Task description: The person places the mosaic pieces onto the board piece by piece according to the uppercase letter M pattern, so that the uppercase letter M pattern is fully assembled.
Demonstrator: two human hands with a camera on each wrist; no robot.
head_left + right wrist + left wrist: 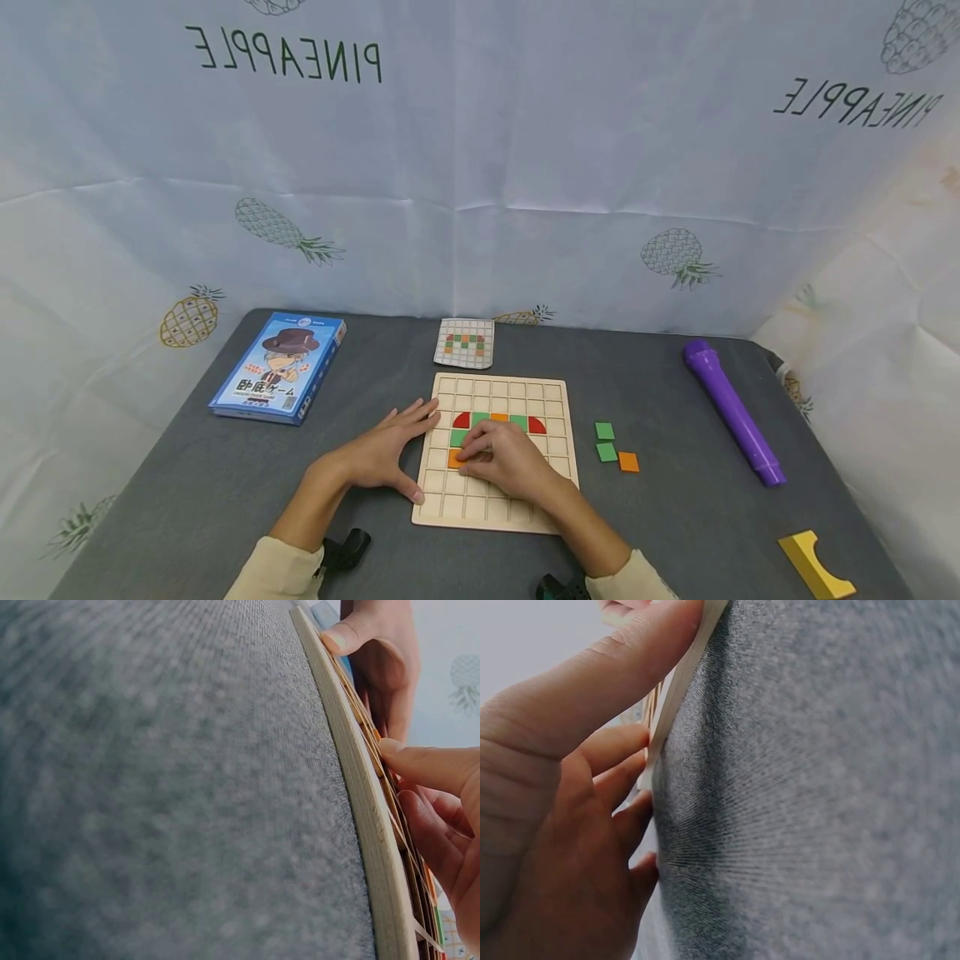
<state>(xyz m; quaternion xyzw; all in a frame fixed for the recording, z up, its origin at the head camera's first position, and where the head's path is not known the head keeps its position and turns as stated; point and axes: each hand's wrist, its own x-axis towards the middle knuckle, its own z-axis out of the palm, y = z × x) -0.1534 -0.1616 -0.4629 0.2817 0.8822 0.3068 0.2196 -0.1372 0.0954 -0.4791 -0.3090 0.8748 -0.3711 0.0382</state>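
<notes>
On tabletop, far L: blue box. Then L hand, spread, on board's L edge. Behind board: patterned card. Prob. copying it, now seating orange tile on board, just nearside of fitted green tile; touching it w/ R hand, fingers curled, can't tell if pinching or only pressing. Next, prob. need to let go, reach R for loose green tiles or loose orange tile, settle 1 flat on board. Far R: purple tube, yellow block.

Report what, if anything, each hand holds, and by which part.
The left hand only touches the wooden board at its left edge. The right hand meets the board's lower orange tile at its right side; whether it pinches is unclear.
</notes>
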